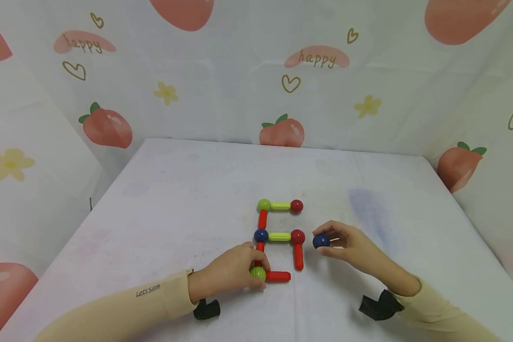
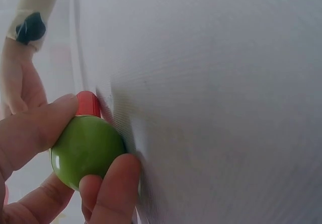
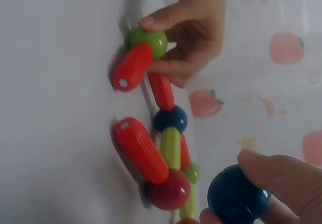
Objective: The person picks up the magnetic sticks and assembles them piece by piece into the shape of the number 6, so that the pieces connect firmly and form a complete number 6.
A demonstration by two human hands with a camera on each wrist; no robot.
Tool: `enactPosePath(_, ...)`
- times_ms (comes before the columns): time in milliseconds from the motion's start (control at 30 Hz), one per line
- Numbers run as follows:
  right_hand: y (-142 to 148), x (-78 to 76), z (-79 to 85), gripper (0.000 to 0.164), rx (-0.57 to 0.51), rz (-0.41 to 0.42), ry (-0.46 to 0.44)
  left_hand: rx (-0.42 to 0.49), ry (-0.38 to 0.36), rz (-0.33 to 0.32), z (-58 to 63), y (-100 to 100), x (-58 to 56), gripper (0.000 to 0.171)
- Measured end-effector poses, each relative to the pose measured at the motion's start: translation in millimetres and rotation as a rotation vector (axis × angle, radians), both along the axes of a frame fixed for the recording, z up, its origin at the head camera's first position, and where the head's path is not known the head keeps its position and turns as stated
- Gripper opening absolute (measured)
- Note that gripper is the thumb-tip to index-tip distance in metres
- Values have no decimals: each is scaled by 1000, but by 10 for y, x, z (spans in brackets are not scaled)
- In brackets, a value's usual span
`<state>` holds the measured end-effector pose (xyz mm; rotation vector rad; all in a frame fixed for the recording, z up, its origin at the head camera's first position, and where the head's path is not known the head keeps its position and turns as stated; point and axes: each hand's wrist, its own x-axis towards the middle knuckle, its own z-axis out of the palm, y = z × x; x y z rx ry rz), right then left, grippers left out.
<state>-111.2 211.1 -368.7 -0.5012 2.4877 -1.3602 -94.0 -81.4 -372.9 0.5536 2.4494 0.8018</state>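
My left hand (image 1: 232, 268) grips a green ball (image 1: 258, 274) at the near left corner of a figure of balls and rods on the table. From that ball a red rod (image 1: 279, 276) points right, its far end bare. Another red rod joins it to a dark blue ball (image 1: 261, 235). A yellow-green rod (image 1: 280, 236) links this ball to a red ball (image 1: 298, 236), from which a red rod (image 1: 298, 257) points toward me. Right of the figure, my right hand (image 1: 352, 244) pinches a loose dark blue ball (image 3: 236, 195) between thumb and fingers, apart from the rods.
At the figure's far side, a green ball (image 1: 263, 205), a yellow-green rod (image 1: 280, 206) and a red ball (image 1: 297, 205) form a row. The white table (image 1: 188, 190) ends at a fruit-printed cloth (image 1: 222, 85) behind. Black straps (image 1: 380, 305) hang at both wrists.
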Motion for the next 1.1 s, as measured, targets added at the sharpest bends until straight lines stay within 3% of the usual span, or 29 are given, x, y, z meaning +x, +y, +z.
enactPosePath(433, -129, 110, -94, 37, -46, 62, -113, -7, -11, -1, 13, 6, -1, 22)
enactPosePath(1100, -276, 186, -147, 33, 8, 142, -225, -17, -13, -4, 13, 9, -6, 22)
